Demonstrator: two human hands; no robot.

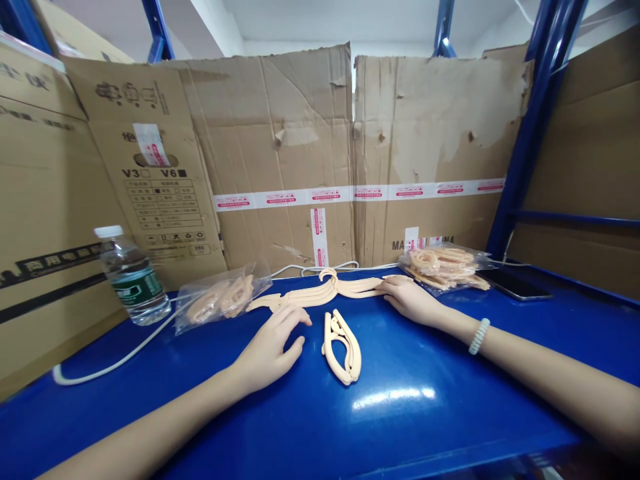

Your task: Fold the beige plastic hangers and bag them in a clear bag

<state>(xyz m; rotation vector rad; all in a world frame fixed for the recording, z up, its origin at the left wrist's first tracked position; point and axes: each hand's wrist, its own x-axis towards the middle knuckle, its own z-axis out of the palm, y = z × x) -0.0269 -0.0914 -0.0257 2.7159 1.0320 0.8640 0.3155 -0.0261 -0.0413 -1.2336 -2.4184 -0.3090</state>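
Observation:
Several peach-coloured folding hangers (pixel 320 291) lie unfolded in a stack across the back of the blue table, hooks pointing away from me. My left hand (pixel 274 343) is over the table just in front of their left end, thumb and fingers apart, with nothing in it. At the right end, my right hand (pixel 407 298) has its fingers closed around the hanger's arm, and part of that arm is hidden behind the hand. Between my hands, nearer to me, one folded hanger (pixel 354 350) lies flat on the table.
A clear bag of folded hangers (pixel 220 300) lies left, beside a water bottle (pixel 134 280) and a white cable (pixel 117 363). Another bag of hangers (pixel 443 263) and a phone (pixel 515 284) lie right. Cardboard (pixel 280 147) walls the back, between blue posts (pixel 533 127).

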